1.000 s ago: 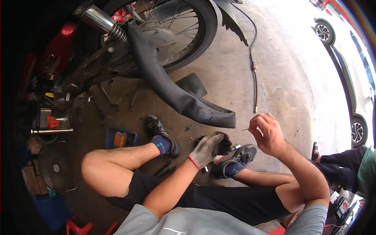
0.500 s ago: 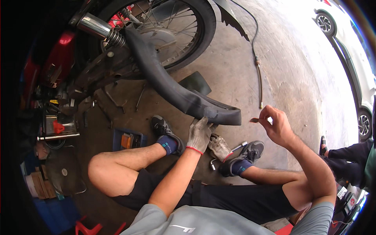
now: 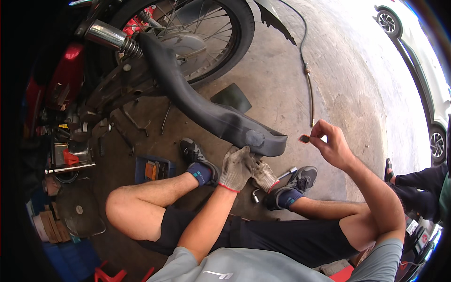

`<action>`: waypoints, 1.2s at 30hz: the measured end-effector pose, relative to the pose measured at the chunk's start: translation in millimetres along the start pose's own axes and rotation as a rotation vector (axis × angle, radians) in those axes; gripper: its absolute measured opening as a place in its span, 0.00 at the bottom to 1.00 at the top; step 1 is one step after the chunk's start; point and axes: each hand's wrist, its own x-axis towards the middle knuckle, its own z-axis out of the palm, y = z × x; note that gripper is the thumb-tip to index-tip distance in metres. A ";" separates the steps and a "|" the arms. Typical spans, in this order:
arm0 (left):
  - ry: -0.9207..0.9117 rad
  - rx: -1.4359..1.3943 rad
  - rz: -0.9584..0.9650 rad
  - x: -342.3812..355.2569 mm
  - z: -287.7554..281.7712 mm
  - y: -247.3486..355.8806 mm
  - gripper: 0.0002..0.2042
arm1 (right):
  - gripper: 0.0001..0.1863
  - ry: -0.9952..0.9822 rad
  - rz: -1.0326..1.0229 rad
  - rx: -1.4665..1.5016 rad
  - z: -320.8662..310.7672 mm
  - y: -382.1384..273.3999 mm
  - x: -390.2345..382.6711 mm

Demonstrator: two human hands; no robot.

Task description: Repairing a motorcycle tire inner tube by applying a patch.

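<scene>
A black rubber inner tube [image 3: 202, 110] stretches from the motorcycle's rear wheel toward me. Its near end is folded over, and a greyish scuffed round spot shows on its upper face. My left hand [image 3: 236, 168], in a dirty white work glove, grips this end from below, thumb against its near edge; the other fingers are hidden beneath. To the right of the tube, my bare right hand [image 3: 332, 144] pinches a small tube patch [image 3: 304, 138], dark in the middle with an orange-red rim. A loose work glove [image 3: 265, 176] lies just right of my left hand.
The motorcycle's rear wheel [image 3: 221, 56] stands at the upper left, near a shock absorber [image 3: 107, 35]. An air hose [image 3: 309, 94] runs along the floor. A socket wrench [image 3: 286, 174] lies by my right shoe, a blue tool box [image 3: 152, 169] by my left. Another person's legs [image 3: 418, 188] are far right.
The tube's near end has turned and dipped slightly, bringing the scuffed spot into fuller view. My left hand has shifted slightly left and down. The patch in my right hand now faces up more.
</scene>
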 end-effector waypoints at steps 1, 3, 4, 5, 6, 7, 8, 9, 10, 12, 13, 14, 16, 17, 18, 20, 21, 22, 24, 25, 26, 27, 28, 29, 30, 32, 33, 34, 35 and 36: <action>-0.004 0.002 0.046 -3.7 7.0 -1.2 0.08 | 0.05 -0.003 0.011 0.006 -0.6 0.9 0.3; 0.068 0.008 0.010 -8.6 17.2 1.3 0.09 | 0.06 -0.006 0.034 0.022 -1.5 2.8 0.8; 0.014 0.004 0.046 -9.9 20.6 2.5 0.09 | 0.06 -0.007 0.046 0.034 -1.8 3.8 1.0; 0.032 -0.005 0.003 -10.5 22.5 4.2 0.10 | 0.06 -0.008 0.058 0.045 -2.0 4.7 1.3; -0.010 -0.019 -0.002 -10.6 22.6 6.3 0.12 | 0.06 -0.007 0.066 0.054 -2.0 5.6 1.5; -0.052 -0.032 -0.008 -10.3 21.8 8.1 0.13 | 0.06 -0.006 0.074 0.064 -1.9 6.5 1.8; -0.053 -0.031 -0.017 -9.9 20.6 8.9 0.14 | 0.06 -0.009 0.104 0.074 -1.7 7.3 1.9; -0.054 -0.029 -0.026 -9.3 19.4 9.8 0.15 | 0.06 -0.008 0.084 0.077 -1.8 7.9 2.1; 0.004 0.012 -0.038 -9.4 18.9 9.4 0.15 | 0.06 -0.011 0.085 0.080 -1.8 8.5 2.1; -0.098 -0.074 -0.022 -10.0 19.7 8.5 0.17 | 0.06 -0.016 0.087 0.084 -2.1 9.1 2.0; -0.155 -0.096 0.000 -10.8 21.5 7.7 0.18 | 0.06 -0.018 0.087 0.085 -2.1 9.1 1.9; -0.113 -0.085 -0.026 -10.9 23.2 9.2 0.19 | 0.06 -0.020 0.088 0.087 -2.3 9.1 1.8; -0.098 -0.063 -0.047 -11.4 27.4 11.9 0.20 | 0.06 -0.035 0.094 0.076 -2.8 8.7 1.9; -0.074 -0.066 -0.042 -11.6 29.4 12.0 0.18 | 0.06 -0.043 0.096 0.070 -2.9 8.4 2.0; -0.049 -0.069 -0.037 -11.9 31.4 10.6 0.16 | 0.06 -0.047 0.099 0.070 -3.2 8.2 2.1; -0.032 -0.070 -0.029 -11.7 32.0 10.5 0.14 | 0.06 -0.055 0.116 0.071 -3.6 7.9 2.4; -0.039 -0.068 -0.028 -11.3 31.2 10.3 0.14 | 0.06 -0.057 0.105 0.066 -3.7 7.8 2.6; -0.066 -0.061 -0.008 -11.0 29.9 10.2 0.14 | 0.06 -0.059 0.105 0.063 -3.6 7.7 2.7; -0.050 -0.071 -0.047 -10.6 26.6 10.2 0.13 | 0.06 -0.061 0.106 0.061 -3.5 7.6 2.9; -0.066 -0.061 -0.039 -10.5 25.2 10.1 0.13 | 0.06 -0.062 0.108 0.063 -3.3 7.5 2.8; -0.050 -0.076 -0.057 -10.4 24.2 9.8 0.13 | 0.06 -0.064 0.109 0.065 -3.1 7.3 2.9; -0.047 -0.078 -0.058 -10.5 23.5 9.7 0.13 | 0.06 -0.057 0.105 0.063 -2.8 7.1 2.9; -0.028 -0.062 -0.050 -10.6 23.1 9.6 0.13 | 0.05 -0.050 0.101 0.062 -2.6 6.8 3.0; -0.045 -0.085 -0.062 -10.8 22.8 9.5 0.13 | 0.05 -0.044 0.111 0.062 -2.5 6.4 3.0; -0.045 -0.090 -0.065 -11.3 22.6 9.2 0.13 | 0.05 -0.044 0.098 0.060 -2.3 5.9 2.9; -0.066 -0.097 -0.071 -11.3 21.4 9.4 0.13 | 0.05 -0.048 0.109 0.061 -2.4 4.8 2.8; -0.088 -0.099 -0.074 -11.2 20.2 9.7 0.13 | 0.05 -0.047 0.099 0.055 -2.5 4.2 2.8; -0.123 -0.094 -0.061 -10.8 18.7 9.8 0.13 | 0.05 -0.048 0.100 0.051 -2.7 3.7 2.9; -0.114 -0.102 -0.080 -10.2 17.0 9.7 0.13 | 0.05 -0.051 0.105 0.052 -3.0 3.3 2.9; -0.119 -0.102 -0.082 -9.5 15.4 9.2 0.13 | 0.05 -0.060 0.103 0.040 -3.3 3.0 3.0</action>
